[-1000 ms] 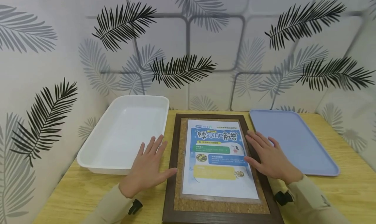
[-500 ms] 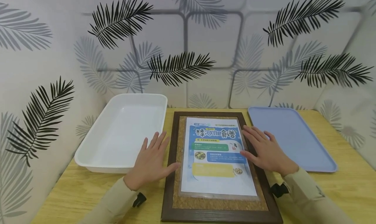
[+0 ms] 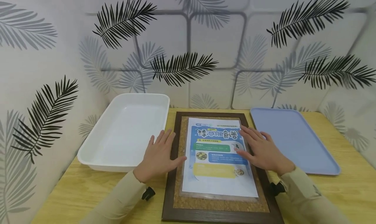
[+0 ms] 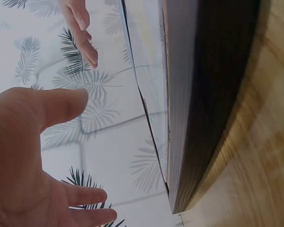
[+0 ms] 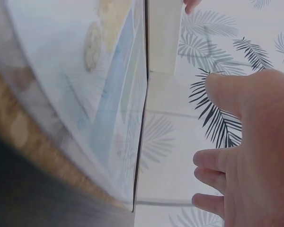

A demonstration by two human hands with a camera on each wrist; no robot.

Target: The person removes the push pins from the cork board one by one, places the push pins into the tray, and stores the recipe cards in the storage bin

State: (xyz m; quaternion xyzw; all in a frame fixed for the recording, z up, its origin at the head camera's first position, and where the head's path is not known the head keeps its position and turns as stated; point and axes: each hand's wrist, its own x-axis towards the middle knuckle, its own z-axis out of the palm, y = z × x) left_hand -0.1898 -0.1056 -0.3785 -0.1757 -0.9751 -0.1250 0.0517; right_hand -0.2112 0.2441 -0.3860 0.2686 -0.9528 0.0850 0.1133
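A cork board with a dark brown wooden frame (image 3: 223,216) lies on the wooden table. On its cork is a printed sheet (image 3: 217,187) in a clear sleeve, with blue, green and yellow panels and a photo of food. Fingers spread, my left hand (image 3: 158,158) hovers over the board's left edge, its thumb reaching over the sheet's edge in the head view. Over the right edge hovers my right hand (image 3: 264,150), also holding nothing. Both wrist views show a gap between palm and board, at the left hand (image 4: 19,156) and the right hand (image 5: 262,137).
To the left stands a deep white tray (image 3: 126,132), close beside my left fingers. A flat lavender tray (image 3: 296,142) lies right of the board, behind my right hand. A leaf-patterned wall (image 3: 211,90) closes off the back of the table (image 3: 73,191).
My left hand has moved right, from beside the white tray to over the board's left frame. The right hand has shifted slightly left, farther over the sheet. Board and trays stay put.
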